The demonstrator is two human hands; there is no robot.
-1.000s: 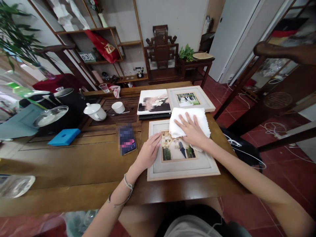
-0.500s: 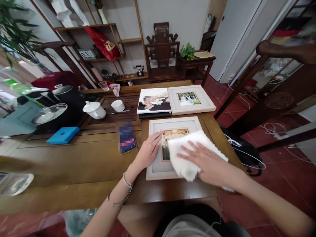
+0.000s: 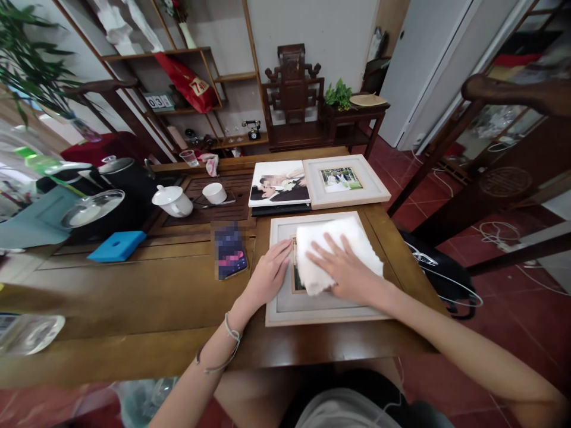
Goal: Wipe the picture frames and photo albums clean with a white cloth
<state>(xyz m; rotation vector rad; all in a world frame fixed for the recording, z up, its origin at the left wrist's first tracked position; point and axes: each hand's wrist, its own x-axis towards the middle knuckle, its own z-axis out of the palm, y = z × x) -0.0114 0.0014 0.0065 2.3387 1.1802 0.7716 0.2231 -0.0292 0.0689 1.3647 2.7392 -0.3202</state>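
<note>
A pale picture frame (image 3: pixel 285 312) lies flat on the wooden table in front of me. My left hand (image 3: pixel 269 273) rests flat on its left side, fingers stretched out and holding nothing. A folded white cloth (image 3: pixel 361 249) covers most of the photo (image 3: pixel 300 284) inside the frame. My right hand (image 3: pixel 343 270) lies on the cloth with its fingers spread, pressing it against the frame. Only the left strip of the photo shows beside the cloth.
Behind the frame lie a white-edged photo panel (image 3: pixel 279 183) and another framed photo (image 3: pixel 379 189). To the left are a phone (image 3: pixel 231 252), a blue block (image 3: pixel 116 246), a lidded white cup (image 3: pixel 173 202) and a small white cup (image 3: pixel 215 193). A dark wooden chair (image 3: pixel 499 172) stands right.
My right hand has slid the cloth up and to the left over the frame, covering more of the photo. My left hand stays in place on the frame's left side.
</note>
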